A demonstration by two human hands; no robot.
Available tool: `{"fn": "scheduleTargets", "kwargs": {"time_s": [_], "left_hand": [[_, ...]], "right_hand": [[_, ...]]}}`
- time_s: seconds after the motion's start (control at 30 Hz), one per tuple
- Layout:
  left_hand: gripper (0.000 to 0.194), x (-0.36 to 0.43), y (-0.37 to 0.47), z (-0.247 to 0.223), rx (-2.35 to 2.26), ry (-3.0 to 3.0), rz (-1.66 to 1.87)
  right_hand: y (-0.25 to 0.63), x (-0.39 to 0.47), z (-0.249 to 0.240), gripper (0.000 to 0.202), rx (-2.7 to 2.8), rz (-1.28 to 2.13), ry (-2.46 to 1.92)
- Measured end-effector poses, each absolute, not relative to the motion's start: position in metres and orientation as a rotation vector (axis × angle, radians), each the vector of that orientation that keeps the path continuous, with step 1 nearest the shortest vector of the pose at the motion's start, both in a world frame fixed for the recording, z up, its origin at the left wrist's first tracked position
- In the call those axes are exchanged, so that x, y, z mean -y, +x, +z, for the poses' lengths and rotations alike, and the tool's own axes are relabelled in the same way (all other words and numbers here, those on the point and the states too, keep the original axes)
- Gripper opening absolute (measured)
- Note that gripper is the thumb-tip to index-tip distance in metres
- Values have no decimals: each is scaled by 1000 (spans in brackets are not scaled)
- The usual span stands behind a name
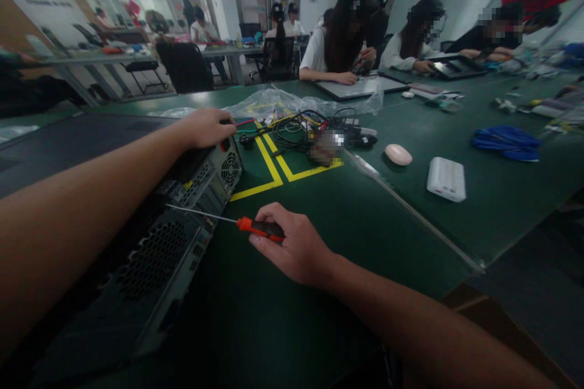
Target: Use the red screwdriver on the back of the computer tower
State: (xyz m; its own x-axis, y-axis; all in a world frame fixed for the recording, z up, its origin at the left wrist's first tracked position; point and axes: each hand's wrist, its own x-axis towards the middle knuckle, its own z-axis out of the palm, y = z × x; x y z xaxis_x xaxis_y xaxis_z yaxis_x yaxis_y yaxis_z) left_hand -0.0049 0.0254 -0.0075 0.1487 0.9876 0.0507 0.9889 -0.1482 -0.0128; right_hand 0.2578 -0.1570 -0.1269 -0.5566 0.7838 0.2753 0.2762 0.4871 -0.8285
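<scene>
A black desktop computer case (pixel 150 255) lies on the table at the left, its metal back panel with vent grilles and ports turned toward me. My left hand (pixel 210 126) is closed over the case's far top corner, its fingers curled and partly hidden. In my right hand (pixel 296 246) is a screwdriver (pixel 261 229) with an orange and black handle, gripped from the right side. Its long thin shaft points left, and the tip reaches the case's back panel near the large honeycomb vent. Whether the tip sits on a screw is too small to tell.
Beyond the case lie a tangle of cables (pixel 301 127) and clear plastic wrap (pixel 274 97). Yellow tape (pixel 274 173) marks the green table. To the right are a pink oval object (pixel 398 155), a white box-shaped device (pixel 446 179) and a blue cable bundle (pixel 506 143). Several people work opposite.
</scene>
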Motion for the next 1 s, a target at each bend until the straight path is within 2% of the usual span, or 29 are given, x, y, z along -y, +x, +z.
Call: {"fn": "scheduleTargets", "kwargs": {"time_s": [0.4,0.83,0.93,1.0], "left_hand": [[66,-9,6,0,2012,-2361,71],[68,-23,-4,-6,2035,-2351,-46],[66,-24,-5,-7,2040,-2361,-75],[65,-24,-5,-8,2034,-2359,-87]], "right_hand": [[259,156,-126,21,2077,935,-866],[258,156,-124,26,2071,973,-823],[259,157,-125,37,2066,990,-869],[258,157,-127,34,2074,974,-883]]}}
